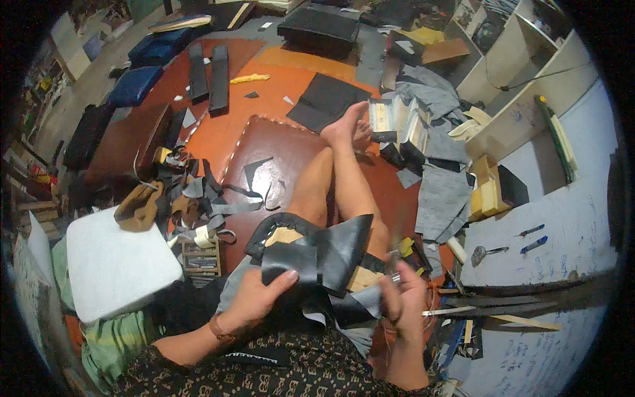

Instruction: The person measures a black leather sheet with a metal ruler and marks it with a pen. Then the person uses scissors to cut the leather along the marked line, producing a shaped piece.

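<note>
My left hand (256, 296) is closed on a black leather-like piece (290, 266) over my lap, with its thumb pressed on top. Folds of the same glossy black material (344, 250) stand up between my hands and hang over my thighs. My right hand (405, 298) is closed around a metal tool (397, 255) that points away from me. Motion blurs this tool, so its exact kind is unclear. Under the black material lies a dark padded form with a tan patch (283, 235), partly hidden. A second tan patch (362, 278) shows near my right hand.
My bare legs stretch across a brown padded panel (278, 149). Leather scraps (192, 198) and a white block (119, 264) lie to the left. Grey cloth (444, 202), boxes (398, 126) and a white board with cutters (533, 245) are on the right.
</note>
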The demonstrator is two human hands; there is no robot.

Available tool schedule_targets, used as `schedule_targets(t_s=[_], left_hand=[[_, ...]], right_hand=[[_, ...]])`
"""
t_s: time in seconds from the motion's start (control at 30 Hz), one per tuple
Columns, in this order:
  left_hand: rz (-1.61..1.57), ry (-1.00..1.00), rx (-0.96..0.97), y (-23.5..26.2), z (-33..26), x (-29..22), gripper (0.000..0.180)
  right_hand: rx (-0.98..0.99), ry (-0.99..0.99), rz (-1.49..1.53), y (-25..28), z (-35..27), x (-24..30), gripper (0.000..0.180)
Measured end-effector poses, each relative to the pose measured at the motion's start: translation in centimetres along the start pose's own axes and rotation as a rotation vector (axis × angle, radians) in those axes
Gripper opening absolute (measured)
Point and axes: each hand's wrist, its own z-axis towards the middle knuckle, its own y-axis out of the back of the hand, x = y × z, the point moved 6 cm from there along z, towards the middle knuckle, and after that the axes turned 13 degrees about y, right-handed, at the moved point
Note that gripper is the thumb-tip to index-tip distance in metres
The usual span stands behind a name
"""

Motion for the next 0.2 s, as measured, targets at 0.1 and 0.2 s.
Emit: schedule_targets(t_s=[0.1, 0.2], left_hand=[[0.24, -0.063, 0.231, 0.7, 1.2, -3.0, 0.035], [0.521, -0.203, 0.405, -0.4, 3.1, -3.9, 0.054]], right_hand=[[-0.227, -0.016, -0.286, 7.4, 1.8, 0.6, 0.032], [-0.239, -0.114, -0.612, 13.1, 1.1, -5.5, 0.026]])
